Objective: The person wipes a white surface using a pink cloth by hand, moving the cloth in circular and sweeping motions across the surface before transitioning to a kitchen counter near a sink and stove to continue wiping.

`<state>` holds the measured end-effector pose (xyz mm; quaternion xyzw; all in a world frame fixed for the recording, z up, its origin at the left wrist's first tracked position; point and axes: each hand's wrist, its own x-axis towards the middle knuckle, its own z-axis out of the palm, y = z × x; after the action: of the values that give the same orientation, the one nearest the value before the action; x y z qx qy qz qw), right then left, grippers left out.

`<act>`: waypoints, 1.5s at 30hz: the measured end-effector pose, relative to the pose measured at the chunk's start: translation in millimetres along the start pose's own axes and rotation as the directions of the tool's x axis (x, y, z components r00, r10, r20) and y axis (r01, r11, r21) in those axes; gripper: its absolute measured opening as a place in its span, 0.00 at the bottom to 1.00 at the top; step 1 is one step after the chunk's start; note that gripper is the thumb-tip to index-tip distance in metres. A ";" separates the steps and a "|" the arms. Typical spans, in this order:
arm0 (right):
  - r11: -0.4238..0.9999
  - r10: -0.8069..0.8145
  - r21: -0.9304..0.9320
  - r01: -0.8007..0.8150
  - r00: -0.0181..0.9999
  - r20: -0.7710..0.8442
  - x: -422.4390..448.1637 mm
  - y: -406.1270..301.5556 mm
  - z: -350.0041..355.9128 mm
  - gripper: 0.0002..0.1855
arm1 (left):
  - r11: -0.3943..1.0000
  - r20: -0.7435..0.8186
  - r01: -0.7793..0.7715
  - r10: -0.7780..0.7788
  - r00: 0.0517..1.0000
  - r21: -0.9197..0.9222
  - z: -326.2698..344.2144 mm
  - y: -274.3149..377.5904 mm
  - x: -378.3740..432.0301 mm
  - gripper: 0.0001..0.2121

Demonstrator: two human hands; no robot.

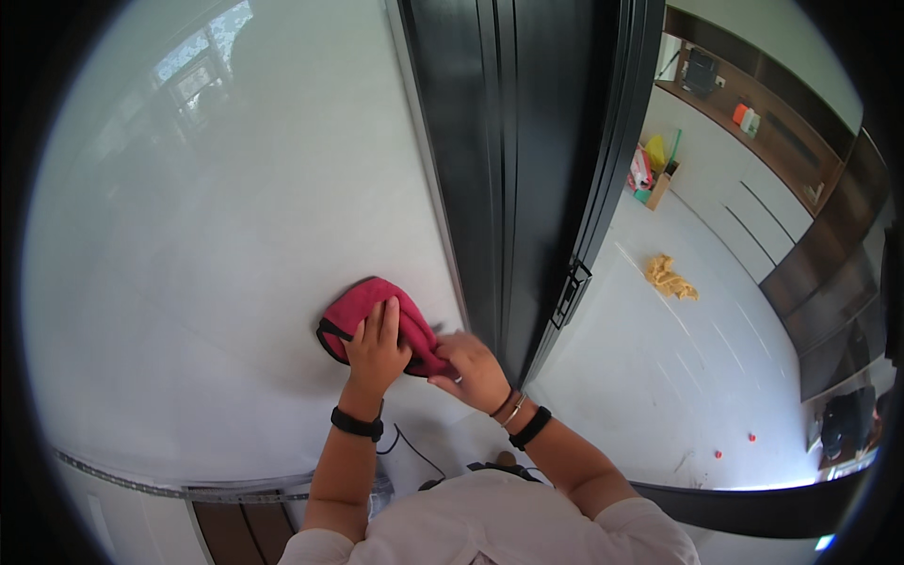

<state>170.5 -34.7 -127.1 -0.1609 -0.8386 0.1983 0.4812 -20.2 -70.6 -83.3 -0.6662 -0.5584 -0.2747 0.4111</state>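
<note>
A red cloth (374,311) with black edging lies bunched against a glossy white wall panel (233,282). My left hand (378,346) is on top of it, fingers stretched upward over the fabric, holding it to the panel. At the cloth's lower right end, my right hand (470,371) pinches a fold between thumb and fingers; it is slightly blurred. The right hand is close to the foot of a black door and frame (466,176), just right of the panel's edge. Part of the cloth's underside is hidden.
A black handle (571,293) juts from the door edge. Beyond the opening, a yellow cloth (669,277) and small red pieces (752,438) lie on the pale floor. A cardboard box (660,189) stands by white cabinets (734,155). A dark cable (417,448) runs near my body.
</note>
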 end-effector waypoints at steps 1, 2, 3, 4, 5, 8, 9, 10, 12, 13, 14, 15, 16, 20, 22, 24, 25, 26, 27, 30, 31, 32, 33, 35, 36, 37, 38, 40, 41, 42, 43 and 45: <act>0.991 0.095 0.095 -0.099 0.995 0.041 -5.9 1.0 -0.6 0.21 | 1.000 0.001 0.016 -0.016 1.000 -0.016 1.5 3.1 -4.3 0.27; 0.963 0.185 0.183 -0.199 0.978 0.092 -13.8 1.0 -0.3 0.21 | 1.000 -0.012 0.016 -0.016 1.000 -0.020 3.3 6.7 -6.6 0.27; 0.918 0.266 0.261 -0.297 0.952 0.148 -14.5 0.4 -1.7 0.21 | 1.000 -0.029 0.013 -0.014 0.999 -0.025 3.7 7.4 -1.5 0.27; 0.942 0.269 0.185 -0.278 0.960 0.076 -10.7 3.2 -3.2 0.20 | 0.999 -0.047 0.009 -0.011 0.999 -0.031 3.5 8.6 2.4 0.26; 0.930 0.326 0.147 -0.336 0.941 0.091 -10.1 4.4 -9.8 0.20 | 1.000 -0.041 0.010 -0.011 0.999 -0.025 1.0 11.7 1.6 0.26; 0.951 0.296 -0.099 -0.294 0.955 0.007 17.6 1.1 -50.7 0.18 | 1.000 -0.056 -0.003 0.004 0.998 0.024 -7.0 6.5 0.7 0.24; 0.961 0.226 -0.146 -0.237 0.970 -0.087 25.9 6.6 -63.5 0.17 | 1.000 -0.069 -0.008 0.010 0.998 0.025 -7.9 4.5 3.7 0.24; 0.955 0.176 -0.216 -0.204 0.974 -0.142 31.9 11.8 -77.7 0.15 | 1.000 -0.087 -0.013 0.015 0.996 0.028 -9.0 4.0 7.9 0.24; 0.943 0.113 -0.286 -0.172 0.971 -0.212 44.4 17.6 -101.2 0.13 | 0.998 -0.085 -0.042 0.047 0.995 0.052 -11.5 3.6 17.5 0.23; 0.944 0.104 -0.284 -0.170 0.967 -0.232 51.0 18.9 -111.4 0.12 | 0.996 -0.086 -0.057 0.062 0.994 0.066 -13.2 4.3 23.0 0.22; 0.945 0.095 -0.283 -0.167 0.963 -0.252 57.7 20.0 -118.4 0.12 | 0.995 -0.086 -0.048 0.055 0.995 0.084 -15.6 6.5 29.6 0.22; 0.946 0.073 -0.280 -0.164 0.948 -0.309 67.9 22.4 -124.5 0.12 | 0.994 -0.094 -0.040 0.050 0.994 0.106 -17.3 9.0 40.2 0.22; 0.947 0.051 -0.277 -0.161 0.929 -0.366 77.8 24.7 -129.7 0.12 | 0.991 -0.102 -0.033 0.046 0.994 0.126 -18.5 10.8 48.5 0.21; 0.887 -0.153 -0.449 -0.104 0.852 -0.500 113.3 16.4 -136.1 0.11 | 0.989 -0.199 0.003 0.028 0.980 0.149 -20.9 9.6 68.4 0.23; 0.819 -0.195 -0.555 -0.147 0.837 -0.510 120.7 15.9 -131.7 0.09 | 0.987 -0.120 -0.008 0.027 0.992 0.159 -22.5 19.3 82.6 0.23; 0.795 -0.077 -0.544 -0.267 0.846 -0.528 117.9 7.8 -130.3 0.09 | 0.986 -0.038 -0.018 0.025 0.999 0.167 -24.2 22.7 84.8 0.25; 0.784 -0.037 -0.539 -0.307 0.844 -0.536 119.1 3.1 -128.8 0.09 | 0.984 -0.013 -0.017 0.020 1.000 0.178 -26.5 20.5 79.3 0.26; 0.788 -0.013 -0.526 -0.318 0.847 -0.531 113.5 5.3 -128.6 0.10 | 0.982 0.012 -0.016 0.014 1.000 0.189 -27.0 16.7 79.7 0.28; 0.785 0.030 -0.522 -0.334 0.862 -0.506 105.5 5.3 -128.9 0.12 | 0.982 -0.013 -0.029 0.032 0.999 0.187 -25.7 13.5 81.3 0.28; 0.754 0.134 -0.546 -0.366 0.898 -0.418 88.1 -7.6 -128.3 0.13 | 0.981 -0.038 -0.065 0.073 0.997 0.183 -28.3 16.2 82.2 0.29; 0.753 0.155 -0.549 -0.362 0.909 -0.386 83.9 -7.1 -126.7 0.14 | 0.983 -0.026 -0.055 0.060 0.998 0.175 -28.7 18.3 85.0 0.30; 0.753 0.177 -0.552 -0.357 0.919 -0.353 79.8 -6.8 -123.8 0.15 | 0.985 -0.015 -0.045 0.048 0.999 0.166 -28.8 19.4 86.8 0.30; 0.749 0.196 -0.556 -0.359 0.923 -0.332 75.3 -4.6 -119.2 0.17 | 0.986 -0.006 -0.038 0.040 0.999 0.160 -28.8 19.8 88.7 0.30; 0.740 0.234 -0.565 -0.364 0.928 -0.291 64.2 4.1 -105.3 0.21 | 0.983 -0.020 -0.054 0.059 0.998 0.176 -26.1 19.0 88.4 0.30; 0.746 0.247 -0.553 -0.372 0.925 -0.288 56.4 7.4 -95.0 0.23 | 0.980 -0.024 -0.062 0.068 0.997 0.191 -27.3 17.2 87.2 0.29; 0.746 0.257 -0.547 -0.378 0.923 -0.287 47.7 11.3 -86.0 0.26 | 0.978 -0.025 -0.069 0.075 0.997 0.194 -27.0 16.5 87.4 0.29; 0.746 0.267 -0.543 -0.386 0.920 -0.286 43.3 12.2 -81.3 0.28 | 0.977 -0.026 -0.077 0.084 0.996 0.197 -26.9 15.9 87.4 0.28; 0.790 0.231 -0.497 -0.358 0.926 -0.300 42.7 8.3 -78.0 0.29 | 0.974 -0.029 -0.078 0.086 0.996 0.213 -27.0 13.8 86.3 0.27; 0.811 0.213 -0.474 -0.343 0.928 -0.307 42.4 6.7 -76.5 0.29 | 0.972 -0.032 -0.073 0.082 0.996 0.222 -26.8 13.2 86.9 0.27; 0.821 0.213 -0.452 -0.348 0.922 -0.322 42.9 7.1 -76.7 0.29 | 0.971 -0.035 -0.072 0.082 0.996 0.227 -26.2 14.3 87.7 0.26; 0.831 0.214 -0.430 -0.352 0.917 -0.337 45.5 9.1 -77.4 0.29 | 0.971 -0.039 -0.072 0.083 0.996 0.227 -25.4 15.0 87.9 0.26; 0.864 0.187 -0.381 -0.330 0.912 -0.365 50.2 8.6 -76.6 0.29 | 0.970 -0.049 -0.072 0.085 0.995 0.230 -23.5 14.4 88.4 0.26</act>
<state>213.5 9.5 -58.8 -0.4061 -0.7439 0.0415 0.5292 15.9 -45.5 -1.8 -0.6277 -0.5472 -0.2117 0.5116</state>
